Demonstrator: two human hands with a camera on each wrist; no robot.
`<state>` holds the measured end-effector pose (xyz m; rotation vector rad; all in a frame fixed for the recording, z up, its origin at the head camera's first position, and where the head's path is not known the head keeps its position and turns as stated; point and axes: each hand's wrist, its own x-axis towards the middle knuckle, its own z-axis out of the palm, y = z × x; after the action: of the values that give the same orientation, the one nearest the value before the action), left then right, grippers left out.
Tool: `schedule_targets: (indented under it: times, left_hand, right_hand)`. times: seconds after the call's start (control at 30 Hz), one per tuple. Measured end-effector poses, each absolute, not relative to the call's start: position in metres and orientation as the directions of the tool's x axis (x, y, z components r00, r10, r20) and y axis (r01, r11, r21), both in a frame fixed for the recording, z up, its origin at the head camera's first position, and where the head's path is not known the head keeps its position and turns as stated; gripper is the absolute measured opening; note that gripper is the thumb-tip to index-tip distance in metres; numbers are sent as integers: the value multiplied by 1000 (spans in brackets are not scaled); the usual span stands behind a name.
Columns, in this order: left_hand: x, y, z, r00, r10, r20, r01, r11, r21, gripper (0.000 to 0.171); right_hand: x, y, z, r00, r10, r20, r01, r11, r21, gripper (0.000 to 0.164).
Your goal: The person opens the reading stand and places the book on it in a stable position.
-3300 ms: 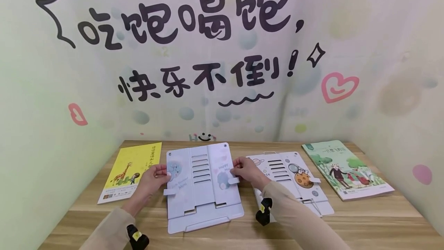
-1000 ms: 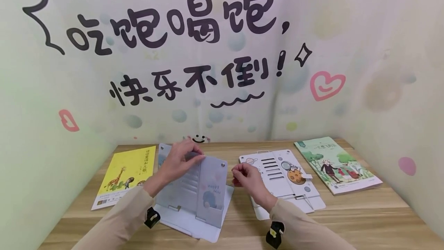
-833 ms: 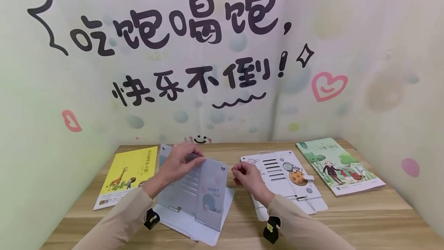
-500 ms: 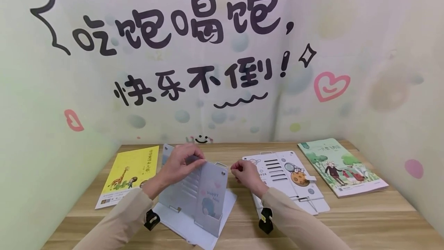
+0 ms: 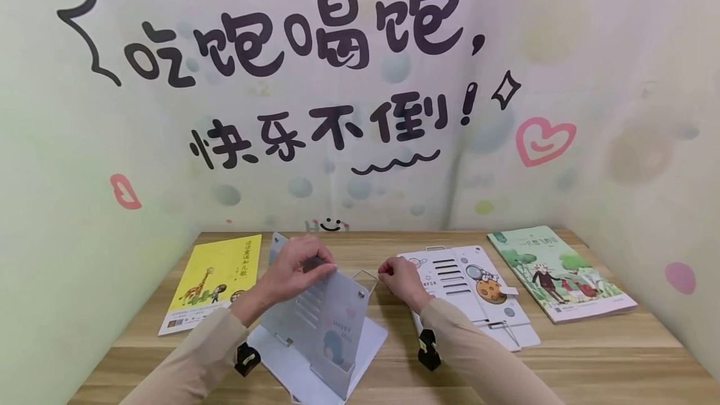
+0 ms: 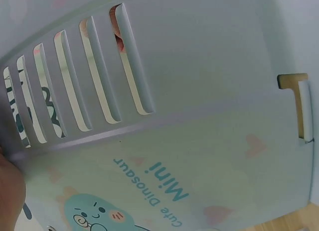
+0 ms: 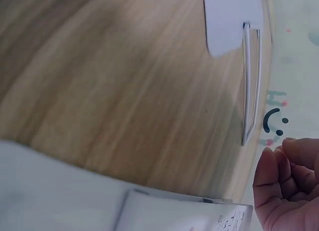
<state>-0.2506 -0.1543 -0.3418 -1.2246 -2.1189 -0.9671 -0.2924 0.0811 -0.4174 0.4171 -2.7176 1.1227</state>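
In the head view, a pale book stand (image 5: 340, 317) with a dinosaur print has its slotted back panel raised and tilted over its flat white base (image 5: 368, 339). My left hand (image 5: 295, 270) grips the panel's top edge, thumb on the near side. The left wrist view shows the panel's slots and lettering, with the left hand (image 6: 10, 196) at the edge. Behind the panel, a wire bracket (image 5: 365, 276) sticks out to the right. My right hand (image 5: 404, 283) is beside it, fingers curled. In the right wrist view, a gap separates that hand (image 7: 289, 186) from the wire (image 7: 245, 91).
A second stand (image 5: 489, 286), printed with an astronaut, lies on the wooden table (image 5: 607, 355) under the right forearm. At left is a yellow book (image 5: 216, 267) with a giraffe; at right, a green picture book (image 5: 559, 274). A printed curtain hangs behind.
Earlier, both hands held the stand by its sides. The right hand has since let go, the left has shifted to the top edge, and the panel has been raised and turned, revealing the wire bracket.
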Motion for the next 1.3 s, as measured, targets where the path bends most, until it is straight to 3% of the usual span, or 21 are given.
schedule_targets:
  times: [0.13,0.4,0.77,0.97,1.13,1.3]
  left_hand:
    - [-249,-154,-342,-449,519,727,891,324,319,18]
    - [-244,-151,-341,-398,537,744,916,195,349,21]
    - [-242,-151,-343,-373,560,740,926,169,338,15]
    - [-240,-151,-343,-380,561,736,924,185,336,19]
    - [-238,-152,-343,-395,560,728,918,204,342,23]
    - [-238,-153,-342,-405,566,718,914,223,339,21]
  right_hand:
    - [-293,80,-419,-933,-232,277,-355,729,-586,2]
    - [-295,74,-425,-943,-279,179,-330,844,-422,8]
    - [-293,69,-428,-946,-288,152,-317,919,-234,17]
    - [-287,72,-425,-952,-288,102,-305,903,-303,23]
    - [-282,75,-420,-950,-277,144,-312,850,-423,16]
    - [-277,79,-416,-945,-288,152,-316,698,-643,5]
